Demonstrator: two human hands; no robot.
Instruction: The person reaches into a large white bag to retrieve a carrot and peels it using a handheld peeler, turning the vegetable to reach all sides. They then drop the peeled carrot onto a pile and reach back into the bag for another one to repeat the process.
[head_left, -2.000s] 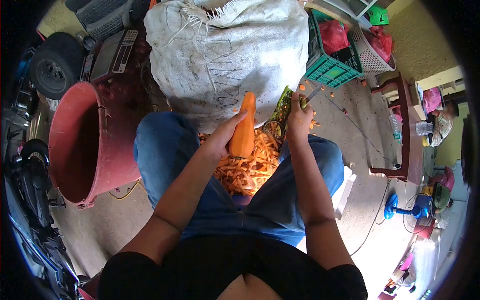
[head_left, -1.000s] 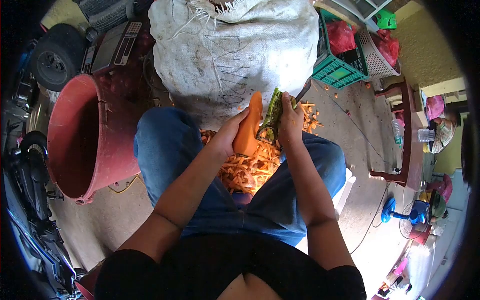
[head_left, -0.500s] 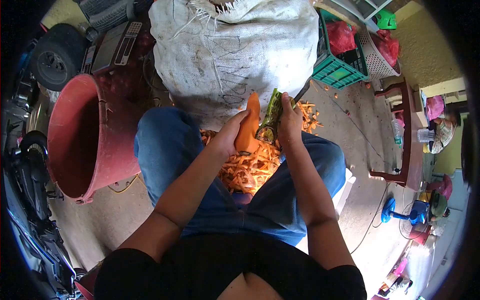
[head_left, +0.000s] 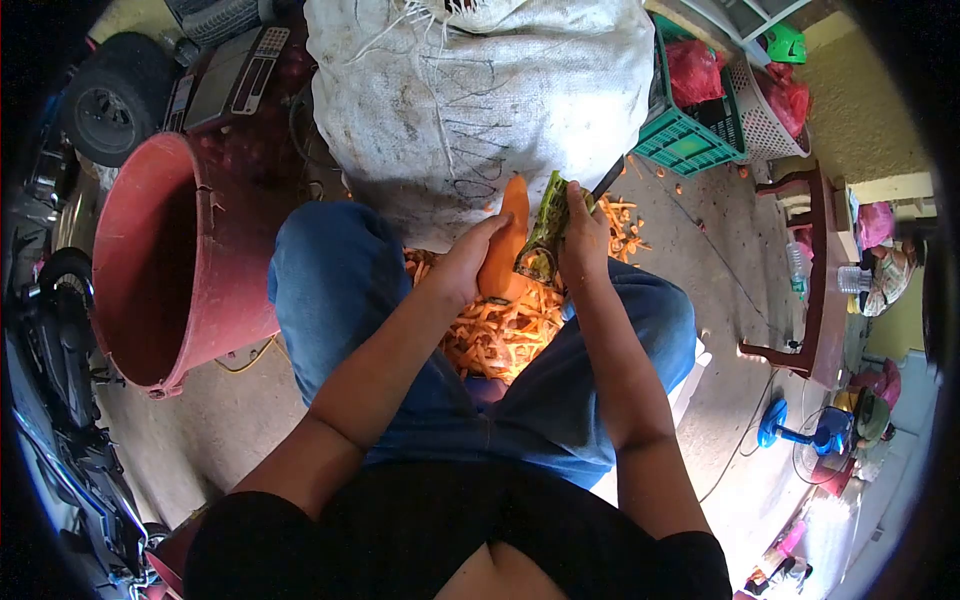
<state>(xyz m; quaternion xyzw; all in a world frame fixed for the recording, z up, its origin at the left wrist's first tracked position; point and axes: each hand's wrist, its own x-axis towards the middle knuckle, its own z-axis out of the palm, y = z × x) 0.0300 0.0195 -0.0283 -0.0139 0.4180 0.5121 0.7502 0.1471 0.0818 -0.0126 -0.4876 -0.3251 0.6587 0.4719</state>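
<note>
I sit with my knees apart. My left hand (head_left: 468, 266) grips a large orange carrot (head_left: 508, 240), held upright with its tip pointing away from me. My right hand (head_left: 583, 240) is closed on a green-handled peeler (head_left: 543, 238) pressed against the carrot's right side. A heap of orange carrot peelings (head_left: 505, 325) lies on the floor between my legs, right under both hands.
A big white woven sack (head_left: 480, 95) stands just beyond my hands. A red tub (head_left: 150, 270) sits at my left, a tyre (head_left: 105, 100) and a scale (head_left: 232, 75) behind it. Green crate (head_left: 685, 140) and white basket (head_left: 765, 115) at the far right; wooden bench (head_left: 815, 280) and blue fan (head_left: 800, 435) further right.
Two seconds ago my right hand was away from the carrot, off to its right; it has since brought the peeler against the carrot and has stayed there for the last second.
</note>
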